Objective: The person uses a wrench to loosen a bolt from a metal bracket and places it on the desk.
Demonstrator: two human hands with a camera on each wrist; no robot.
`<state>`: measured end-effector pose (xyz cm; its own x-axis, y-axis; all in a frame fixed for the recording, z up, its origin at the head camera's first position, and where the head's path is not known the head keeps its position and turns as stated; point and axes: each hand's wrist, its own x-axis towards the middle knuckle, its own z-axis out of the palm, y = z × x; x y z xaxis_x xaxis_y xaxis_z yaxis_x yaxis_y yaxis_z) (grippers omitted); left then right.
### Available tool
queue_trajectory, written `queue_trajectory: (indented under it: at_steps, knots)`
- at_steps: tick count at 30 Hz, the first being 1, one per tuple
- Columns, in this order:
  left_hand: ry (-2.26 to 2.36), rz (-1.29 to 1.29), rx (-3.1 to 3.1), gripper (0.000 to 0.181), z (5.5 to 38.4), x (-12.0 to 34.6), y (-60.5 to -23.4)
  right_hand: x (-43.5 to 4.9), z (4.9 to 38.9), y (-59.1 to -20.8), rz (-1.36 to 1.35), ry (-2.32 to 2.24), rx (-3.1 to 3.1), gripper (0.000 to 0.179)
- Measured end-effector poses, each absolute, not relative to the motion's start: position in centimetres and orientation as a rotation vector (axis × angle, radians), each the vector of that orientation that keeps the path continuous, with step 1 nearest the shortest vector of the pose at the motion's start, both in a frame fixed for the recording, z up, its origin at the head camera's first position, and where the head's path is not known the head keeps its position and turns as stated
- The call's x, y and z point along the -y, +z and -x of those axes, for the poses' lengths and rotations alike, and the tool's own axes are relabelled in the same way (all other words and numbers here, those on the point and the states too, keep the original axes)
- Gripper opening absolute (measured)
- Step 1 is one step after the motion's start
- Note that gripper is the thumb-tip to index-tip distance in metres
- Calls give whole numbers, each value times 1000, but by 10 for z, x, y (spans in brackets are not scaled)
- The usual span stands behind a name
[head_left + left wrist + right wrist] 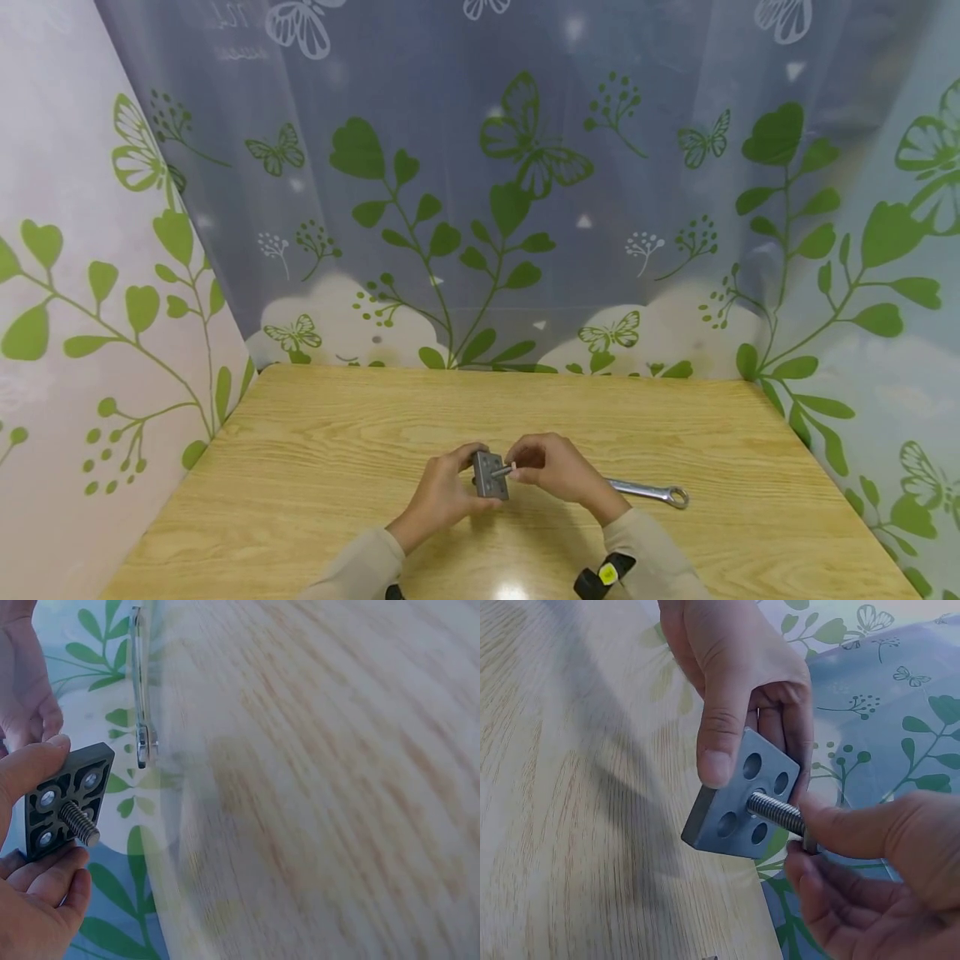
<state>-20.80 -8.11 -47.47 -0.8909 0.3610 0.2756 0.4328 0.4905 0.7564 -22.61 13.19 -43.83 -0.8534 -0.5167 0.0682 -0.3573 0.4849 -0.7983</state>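
Observation:
My left hand (441, 493) holds a grey square plate (491, 486) by its opposite edges, thumb on one side and fingers on the other. Four round holes sit around its centre in the right wrist view, where a threaded bolt (776, 811) passes through the middle. My right hand (558, 471) pinches the bolt's head between thumb and fingers. On the plate's ribbed other face, in the left wrist view, the bolt's threaded end (79, 823) sticks out. The pinching fingers partly cover the bolt head. Both hands are raised over the table.
A silver combination wrench (652, 491) lies on the wooden table (360, 425) beside my right hand, one end hidden behind that hand. Curtains (465, 275) printed with leaves and butterflies border the table's back and sides.

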Motion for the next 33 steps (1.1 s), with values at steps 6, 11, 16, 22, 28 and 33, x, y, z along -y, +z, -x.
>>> queue_trajectory:
  at_steps: [6, 11, 16, 22, 28, 33]
  knots:
    - [-1404, 707, 2640, 69, 208, 81, -473, -131, 225, -438, 805, -1331, -2550, 15]
    - [-1395, 713, 2629, 70, 209, 82, -473, -131, 223, -436, 807, -1342, -2544, 15]
    - [-1390, 719, 2627, 69, 208, 82, -474, -131, 223, -437, 823, -1325, -2534, 16]
    - [-1369, 732, 2625, 70, 208, 82, -474, -134, 224, -438, 769, -1274, -2573, 29]
    - [-1365, 730, 2625, 70, 209, 81, -474, -134, 223, -437, 606, -1310, -2502, 51]
    - [-1374, 726, 2628, 69, 209, 80, -473, -133, 223, -439, 591, -1312, -2493, 49]
